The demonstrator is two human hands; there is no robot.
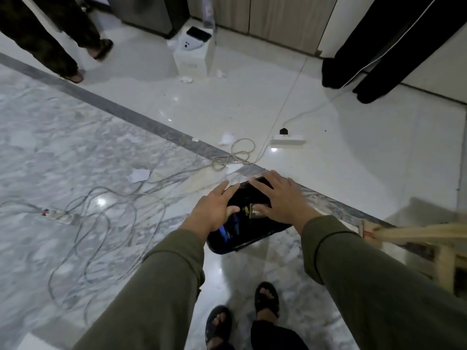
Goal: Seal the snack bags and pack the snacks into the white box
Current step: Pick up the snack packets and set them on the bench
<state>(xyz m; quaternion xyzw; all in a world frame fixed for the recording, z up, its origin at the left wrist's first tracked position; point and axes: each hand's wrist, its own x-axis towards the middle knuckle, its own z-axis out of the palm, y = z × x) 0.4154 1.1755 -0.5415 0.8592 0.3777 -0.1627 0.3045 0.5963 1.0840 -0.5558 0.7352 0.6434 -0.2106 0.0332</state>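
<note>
My left hand (214, 208) is spread, fingers nearly straight, lying over the left side of a black bag (242, 223) that sits on the floor (75, 147); the thumb dips toward the bag's open top. My right hand (278, 198) is spread too, palm down, fingers fanned over the bag's far right edge. Neither one is curled round anything that I can see. Between my hands, inside the bag, a small dark packet (256, 210) with pale lettering shows, and something blue (223, 232) glints near my left wrist; what these are I cannot tell. Both my arms wear olive sleeves (366, 274).

My feet in dark sandals (265, 298) stand just below the bag. To my right, a pale wooden frame (444, 261) comes in from the edge. To my left, grey cables (101, 210) loop across the marbled floor, with a power strip (59, 215) among them. Beyond the bag, a white adapter block (288, 141) lies on the pale tiles, scraps of paper (137, 175) scattered around.

Far off, well apart from my hands, stands a white box (193, 59) with a white device (192, 42) on top. Another person's legs (50, 34) are at top left, dark cloth (379, 46) hanging at top right.
</note>
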